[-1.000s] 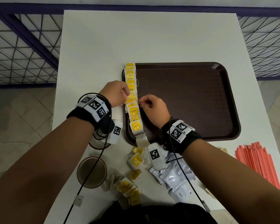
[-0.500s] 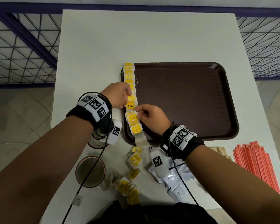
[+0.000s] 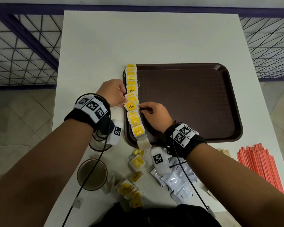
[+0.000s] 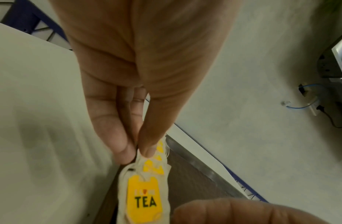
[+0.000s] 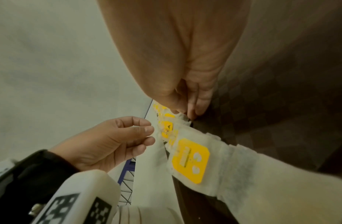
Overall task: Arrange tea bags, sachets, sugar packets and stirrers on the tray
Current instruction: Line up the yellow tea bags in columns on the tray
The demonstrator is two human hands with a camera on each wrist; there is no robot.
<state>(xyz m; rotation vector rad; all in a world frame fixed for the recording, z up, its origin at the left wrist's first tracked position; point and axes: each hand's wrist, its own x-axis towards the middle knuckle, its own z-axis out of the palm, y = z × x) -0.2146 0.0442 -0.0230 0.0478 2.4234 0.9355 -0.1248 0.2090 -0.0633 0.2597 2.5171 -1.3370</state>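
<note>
Seating tea bag in the row along tray left edge; left hand and right hand pinch its opposite sides. Next: release, fetch another.

A white rectangular table stands against a purple-framed wire mesh fence; beige floor tiles lie left of the table.

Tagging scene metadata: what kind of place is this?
Probably an indoor recording station, not a real cafe: a bare white table fenced by purple wire-mesh panels on a tiled floor, with a tray and tea bags staged on it.
</note>
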